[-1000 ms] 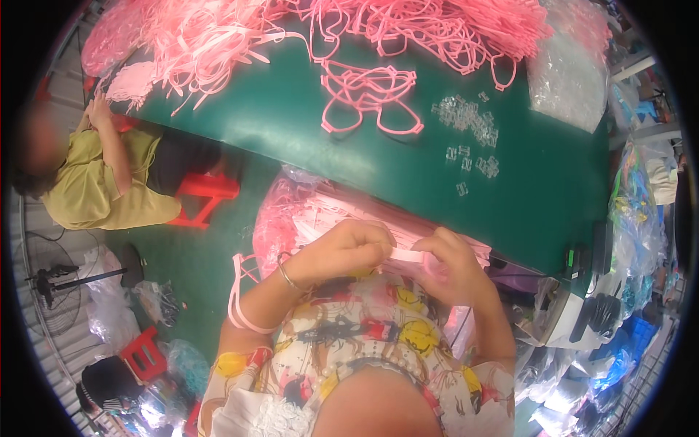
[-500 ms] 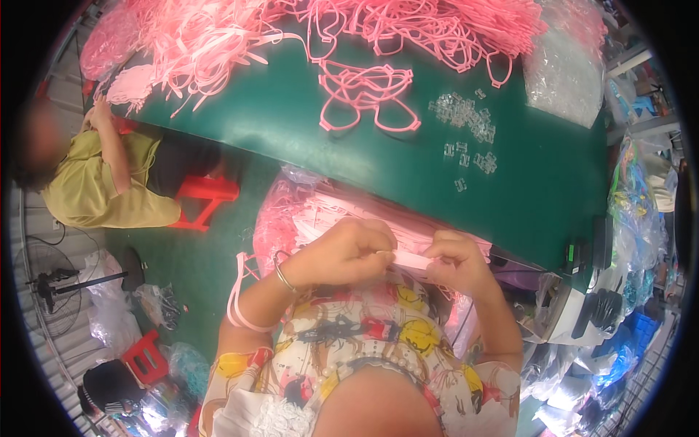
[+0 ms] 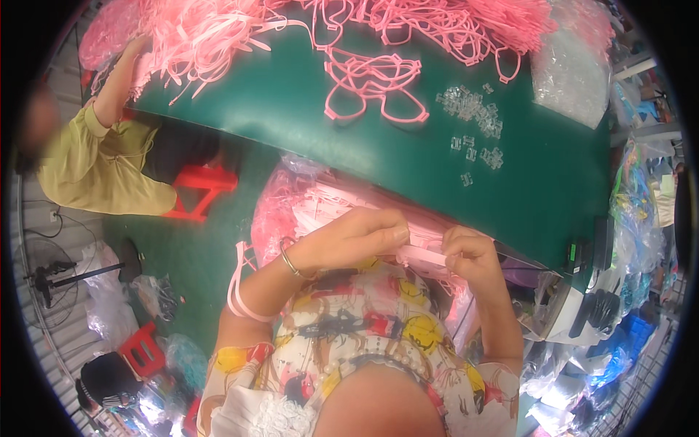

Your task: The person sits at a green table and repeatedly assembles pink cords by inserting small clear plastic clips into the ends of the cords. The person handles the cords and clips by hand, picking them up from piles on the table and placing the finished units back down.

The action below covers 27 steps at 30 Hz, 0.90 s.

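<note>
**Two hands closing on one pink strip, close to the chest**

Both of your hands are meeting over your lap: your left hand point(image 3: 349, 237) is curling its fingers down over a pale pink strip point(image 3: 422, 256), and your right hand point(image 3: 470, 256) is pinching the strip's other end between thumb and fingertips. So both are grasping the same piece, which is sitting just in front of your patterned top, below the near edge of the green table point(image 3: 291, 116).

You are working well apart from the loose supplies. The clear small clips point(image 3: 477, 120) are lying scattered on the table, and the pink frames point(image 3: 371, 84) are resting beyond them (the big tangle of pink strips point(image 3: 218, 36) is piling up along the far edge, where another person in a yellow top is reaching in).

Judging by the grip, keeping the strip taut and flat between the two pinches is what matters most here; a twist near your right fingertips looks like the likeliest fault.
</note>
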Tool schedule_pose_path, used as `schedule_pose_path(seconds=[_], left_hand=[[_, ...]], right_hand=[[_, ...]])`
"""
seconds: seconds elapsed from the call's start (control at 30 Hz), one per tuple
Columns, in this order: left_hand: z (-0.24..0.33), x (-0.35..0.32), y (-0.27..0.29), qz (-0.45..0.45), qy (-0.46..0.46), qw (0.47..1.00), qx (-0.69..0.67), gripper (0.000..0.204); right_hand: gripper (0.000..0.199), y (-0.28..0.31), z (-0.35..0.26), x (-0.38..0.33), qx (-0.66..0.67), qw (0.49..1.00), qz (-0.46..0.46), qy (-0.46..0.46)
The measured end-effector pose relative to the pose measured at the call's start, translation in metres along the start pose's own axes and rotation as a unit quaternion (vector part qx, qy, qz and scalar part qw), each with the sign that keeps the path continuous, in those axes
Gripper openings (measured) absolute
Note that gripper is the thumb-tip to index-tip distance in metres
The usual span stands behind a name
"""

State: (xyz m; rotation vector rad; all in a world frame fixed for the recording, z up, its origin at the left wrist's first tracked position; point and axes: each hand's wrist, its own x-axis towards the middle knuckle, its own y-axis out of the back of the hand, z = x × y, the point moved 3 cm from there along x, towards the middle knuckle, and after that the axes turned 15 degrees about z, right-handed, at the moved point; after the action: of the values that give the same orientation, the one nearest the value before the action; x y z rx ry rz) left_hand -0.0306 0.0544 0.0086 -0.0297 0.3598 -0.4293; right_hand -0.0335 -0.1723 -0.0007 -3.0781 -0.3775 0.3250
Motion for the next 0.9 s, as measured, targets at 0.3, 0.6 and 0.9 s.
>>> schedule_pose_path(seconds=[0.3, 0.6, 0.9], left_hand=[[-0.002, 0.01, -0.001, -0.011, -0.017, 1.0, 0.02, 0.029], [0.016, 0.08, -0.028, 0.183, -0.331, 0.877, 0.295, 0.021], [0.008, 0.123, -0.053, 0.203, -0.42, 0.784, 0.409, 0.024]], right_hand=[[0.003, 0.002, -0.001, -0.001, 0.021, 1.0, -0.006, -0.001], [0.002, 0.006, 0.005, -0.004, -0.06, 0.996, 0.004, 0.061], [0.002, 0.009, 0.01, -0.01, -0.07, 0.994, 0.013, 0.081]])
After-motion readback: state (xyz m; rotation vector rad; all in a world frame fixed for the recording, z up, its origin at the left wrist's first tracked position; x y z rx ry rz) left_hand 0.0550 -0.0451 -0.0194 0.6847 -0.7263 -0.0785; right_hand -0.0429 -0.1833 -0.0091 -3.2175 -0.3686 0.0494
